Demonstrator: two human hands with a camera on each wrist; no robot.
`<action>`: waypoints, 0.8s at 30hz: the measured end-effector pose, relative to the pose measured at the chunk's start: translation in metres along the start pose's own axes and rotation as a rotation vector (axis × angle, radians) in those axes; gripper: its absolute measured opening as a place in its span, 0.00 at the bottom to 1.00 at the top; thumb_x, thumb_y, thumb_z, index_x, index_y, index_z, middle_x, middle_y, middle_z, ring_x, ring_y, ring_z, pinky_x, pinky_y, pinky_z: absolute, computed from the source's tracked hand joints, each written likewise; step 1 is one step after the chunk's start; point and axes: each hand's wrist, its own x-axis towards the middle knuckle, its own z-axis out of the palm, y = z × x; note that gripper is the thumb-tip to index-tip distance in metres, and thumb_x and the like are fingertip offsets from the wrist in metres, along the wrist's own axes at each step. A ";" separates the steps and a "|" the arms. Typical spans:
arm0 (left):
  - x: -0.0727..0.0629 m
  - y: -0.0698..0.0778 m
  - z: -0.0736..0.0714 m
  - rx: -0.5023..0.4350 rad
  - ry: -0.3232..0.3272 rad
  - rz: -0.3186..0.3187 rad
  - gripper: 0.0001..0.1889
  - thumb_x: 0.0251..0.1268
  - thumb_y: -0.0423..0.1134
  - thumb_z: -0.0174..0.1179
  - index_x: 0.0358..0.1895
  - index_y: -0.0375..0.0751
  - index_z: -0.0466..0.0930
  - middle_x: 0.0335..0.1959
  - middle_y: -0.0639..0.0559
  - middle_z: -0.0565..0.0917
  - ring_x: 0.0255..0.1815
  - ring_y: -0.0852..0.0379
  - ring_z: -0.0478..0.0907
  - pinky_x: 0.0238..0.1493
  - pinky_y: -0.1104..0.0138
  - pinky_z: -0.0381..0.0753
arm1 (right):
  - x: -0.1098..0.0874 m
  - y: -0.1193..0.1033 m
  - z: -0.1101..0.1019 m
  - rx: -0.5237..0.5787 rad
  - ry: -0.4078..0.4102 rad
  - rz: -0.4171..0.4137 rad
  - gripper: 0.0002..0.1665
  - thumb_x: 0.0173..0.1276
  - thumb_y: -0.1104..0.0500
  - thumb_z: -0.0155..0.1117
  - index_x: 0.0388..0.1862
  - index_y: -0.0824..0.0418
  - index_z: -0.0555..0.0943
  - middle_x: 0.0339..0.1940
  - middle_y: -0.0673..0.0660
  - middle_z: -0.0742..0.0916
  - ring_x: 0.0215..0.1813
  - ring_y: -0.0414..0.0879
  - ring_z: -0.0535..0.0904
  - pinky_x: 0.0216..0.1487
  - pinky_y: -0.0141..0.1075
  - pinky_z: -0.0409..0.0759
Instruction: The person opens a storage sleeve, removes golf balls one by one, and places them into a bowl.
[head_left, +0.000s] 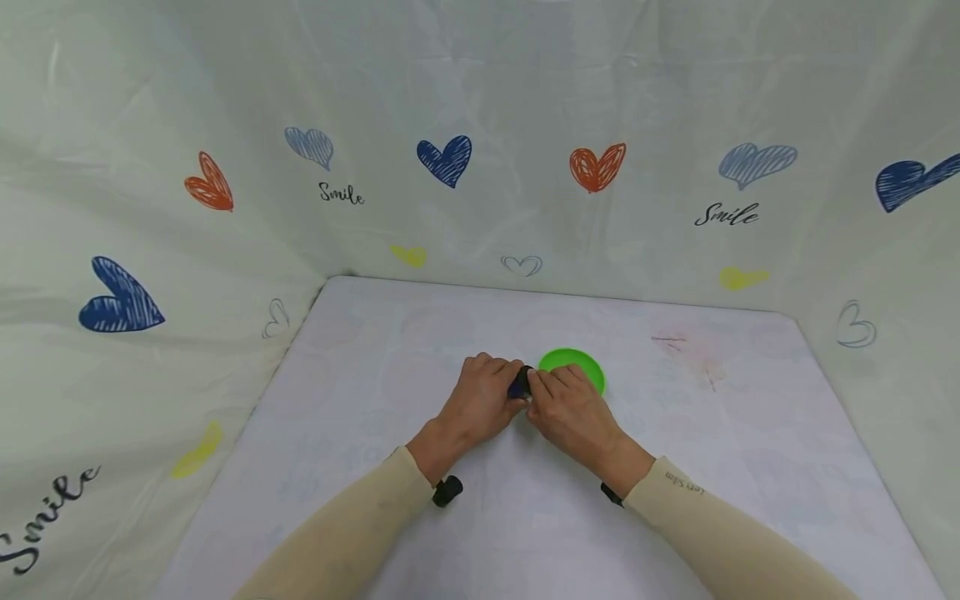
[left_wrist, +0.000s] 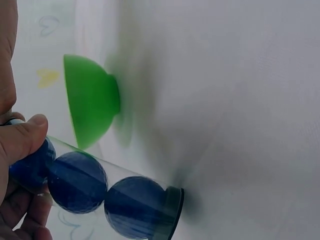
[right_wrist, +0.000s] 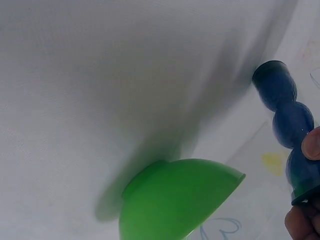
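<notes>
Left hand (head_left: 483,398) closed around a clear tube (left_wrist: 113,171), thumb laid along its side; three blue balls (left_wrist: 78,182) stacked inside. Right hand (head_left: 566,408) meets it at the tube's upper end, fingers bent in and gripping there. Tube leans, its lower dark cap (left_wrist: 174,212) just above or on the table; cannot tell which. Green bowl (left_wrist: 92,102) stands upright just right of the tube, partly hidden behind the right hand in the head view. Beige sleeves (head_left: 337,533) cover both forearms; black fittings (head_left: 447,492) at the wrists. White table (head_left: 375,333) beneath, reddish marks (head_left: 701,358) far right. Beyond, pale sheeting (head_left: 525,83) printed with hearts and "Smile".
</notes>
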 end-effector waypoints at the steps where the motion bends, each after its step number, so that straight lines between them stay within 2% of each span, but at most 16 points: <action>1: 0.000 0.000 0.000 0.001 -0.005 0.002 0.28 0.65 0.48 0.75 0.65 0.39 0.82 0.55 0.48 0.89 0.53 0.48 0.81 0.55 0.56 0.78 | 0.001 0.000 -0.001 0.006 -0.003 0.006 0.25 0.60 0.57 0.73 0.54 0.71 0.87 0.44 0.60 0.92 0.44 0.54 0.87 0.47 0.42 0.82; 5: 0.000 0.001 -0.002 0.014 -0.040 0.008 0.29 0.66 0.48 0.74 0.67 0.39 0.81 0.57 0.48 0.88 0.53 0.49 0.81 0.55 0.57 0.77 | 0.001 -0.001 -0.003 0.037 -0.032 0.025 0.29 0.59 0.56 0.72 0.57 0.72 0.85 0.48 0.61 0.91 0.49 0.55 0.88 0.51 0.44 0.83; 8: -0.001 0.002 -0.004 0.024 -0.057 0.021 0.29 0.67 0.49 0.73 0.67 0.39 0.81 0.58 0.49 0.88 0.52 0.51 0.80 0.56 0.58 0.77 | 0.002 -0.002 -0.004 0.063 -0.063 0.023 0.30 0.59 0.56 0.71 0.58 0.72 0.83 0.48 0.61 0.90 0.48 0.55 0.87 0.51 0.45 0.82; 13: 0.001 0.004 -0.002 0.024 -0.058 0.039 0.29 0.67 0.50 0.74 0.66 0.40 0.81 0.58 0.50 0.88 0.51 0.51 0.80 0.56 0.59 0.77 | 0.001 0.001 -0.006 0.079 -0.105 0.006 0.32 0.60 0.55 0.72 0.59 0.74 0.82 0.48 0.62 0.90 0.48 0.56 0.86 0.52 0.45 0.82; 17: 0.002 0.004 0.000 0.013 -0.078 0.071 0.25 0.66 0.46 0.74 0.64 0.42 0.83 0.57 0.52 0.89 0.49 0.52 0.79 0.54 0.60 0.76 | 0.000 0.004 -0.007 0.073 -0.076 -0.021 0.26 0.57 0.59 0.72 0.53 0.72 0.84 0.41 0.60 0.90 0.42 0.53 0.86 0.47 0.42 0.82; 21: 0.003 0.001 -0.001 -0.034 -0.055 0.087 0.21 0.64 0.43 0.76 0.59 0.46 0.84 0.54 0.54 0.90 0.49 0.53 0.81 0.52 0.60 0.75 | 0.000 0.006 -0.009 0.030 -0.050 -0.070 0.25 0.57 0.61 0.74 0.53 0.72 0.85 0.41 0.58 0.91 0.42 0.49 0.87 0.47 0.38 0.83; 24: 0.004 -0.001 -0.002 -0.090 -0.022 0.064 0.23 0.64 0.44 0.76 0.60 0.46 0.84 0.55 0.52 0.90 0.51 0.53 0.82 0.53 0.60 0.75 | 0.001 0.005 -0.011 -0.004 -0.075 -0.083 0.30 0.62 0.57 0.74 0.59 0.74 0.84 0.49 0.60 0.91 0.50 0.49 0.88 0.55 0.36 0.84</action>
